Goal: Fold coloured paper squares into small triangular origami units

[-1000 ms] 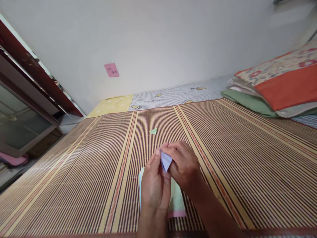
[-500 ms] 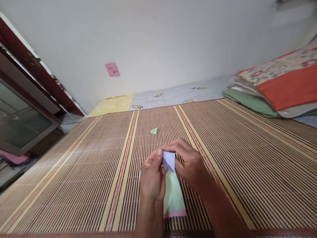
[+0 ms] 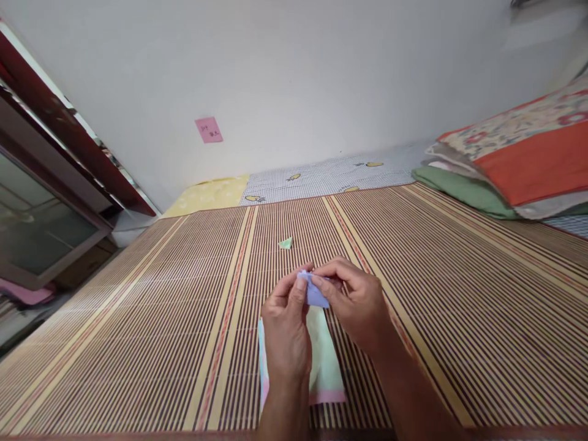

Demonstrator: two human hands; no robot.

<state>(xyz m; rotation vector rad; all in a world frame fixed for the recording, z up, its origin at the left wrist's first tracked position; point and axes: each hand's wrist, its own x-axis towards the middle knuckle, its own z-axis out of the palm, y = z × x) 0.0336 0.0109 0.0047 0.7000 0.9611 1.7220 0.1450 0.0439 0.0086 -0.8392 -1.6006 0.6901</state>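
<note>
A small folded piece of purple paper (image 3: 316, 296) is held up between both hands, above the striped mat. My left hand (image 3: 288, 318) pinches its left side, the thumb lying on the near face. On the right side and top edge, the thumb and fingers of my right hand (image 3: 356, 297) grip the same paper. Beneath the hands lie light green sheets (image 3: 325, 355) with a pink strip at the near end, partly covered by my left hand and wrist. A small folded green paper (image 3: 285, 243) rests on the mat beyond the hands.
The striped mat (image 3: 160, 318) spans the bed. Folded bedding (image 3: 537, 165) in orange, floral and green is piled at the right. A pink note (image 3: 209, 130) is on the wall (image 3: 321, 73). A dark-framed glass panel (image 3: 41, 214) stands at the left.
The purple paper has been turned and now shows a flatter, wider face. My right thumb has moved onto its near face, and my left hand has shifted slightly right, uncovering more sheet edge at left.
</note>
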